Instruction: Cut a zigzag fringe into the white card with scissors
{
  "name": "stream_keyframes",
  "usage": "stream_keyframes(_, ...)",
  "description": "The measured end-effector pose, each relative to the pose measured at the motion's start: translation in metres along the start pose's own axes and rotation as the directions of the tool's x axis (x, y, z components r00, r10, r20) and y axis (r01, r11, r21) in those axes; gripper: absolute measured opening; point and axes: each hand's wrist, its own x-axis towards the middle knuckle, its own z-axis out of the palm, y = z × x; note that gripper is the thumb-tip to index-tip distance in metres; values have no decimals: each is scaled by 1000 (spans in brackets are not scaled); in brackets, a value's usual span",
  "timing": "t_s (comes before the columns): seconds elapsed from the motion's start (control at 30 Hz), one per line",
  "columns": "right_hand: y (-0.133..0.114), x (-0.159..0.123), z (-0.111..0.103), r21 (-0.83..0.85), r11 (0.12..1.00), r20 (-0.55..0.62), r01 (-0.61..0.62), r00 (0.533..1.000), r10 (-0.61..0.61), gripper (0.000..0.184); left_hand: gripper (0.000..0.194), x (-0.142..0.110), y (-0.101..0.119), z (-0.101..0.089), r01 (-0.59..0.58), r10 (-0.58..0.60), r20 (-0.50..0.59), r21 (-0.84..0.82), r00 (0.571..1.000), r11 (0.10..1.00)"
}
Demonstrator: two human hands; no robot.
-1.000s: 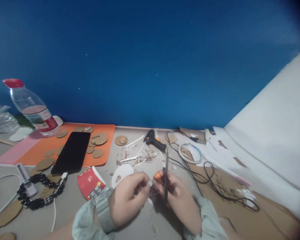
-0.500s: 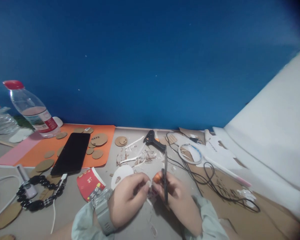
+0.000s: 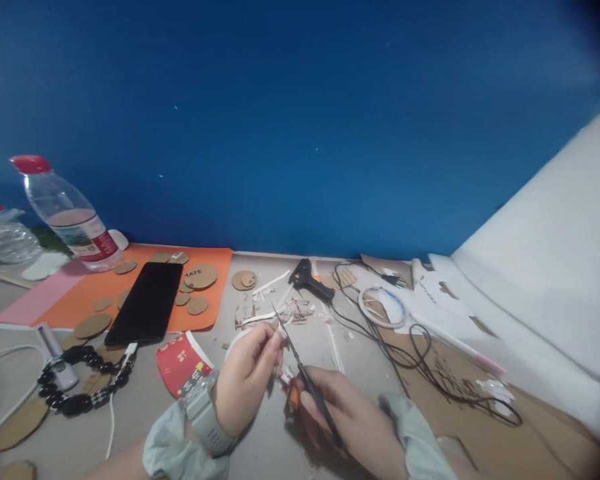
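Between the fingertips of my left hand (image 3: 253,363) is a small whitish piece (image 3: 281,329). It is too small to name. My right hand (image 3: 347,410) grips a dark, slender tool with a pointed tip (image 3: 313,390), which resembles tweezers. Its tip reaches up past my left fingertips. Under the tool, the right fingers also hold a small orange object (image 3: 294,395), with a red and white bit beside it. Partly behind my left hand lies a white disc (image 3: 236,343). Left of that is a red printed paper piece (image 3: 183,363).
A black glue gun (image 3: 310,281) lies behind the hands among white scraps (image 3: 300,310). Its cord runs right over brown cardboard (image 3: 540,433). Leftward are a phone (image 3: 147,303), cardboard discs (image 3: 201,276), a beaded bracelet (image 3: 75,403) and a bottle (image 3: 77,227).
The right hand has moved down, and its dark tool has swung from upright to slanting up-left. My left fingertips have risen and moved left. The orange object has moved away from them, down-left.
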Motion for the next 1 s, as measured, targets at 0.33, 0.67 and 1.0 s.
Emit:
stream_keyframes(0.33, 0, 1, 0, 148, 986, 31, -79, 997, 75, 34, 26, -2, 3, 1, -40, 45, 136, -33, 990, 999)
stream_keyframes(0.67, -5, -1, -4, 34, 999, 85, -42, 996, 39, 36, 30, -1, 4, -2, 38, -42, -35, -99, 999, 994)
stream_keyframes(1.0, 2, -1, -4, 11, 1000, 100, -12, 995, 11, 43, 29, -3, 4, 1, -23, 26, 102, -38, 994, 999)
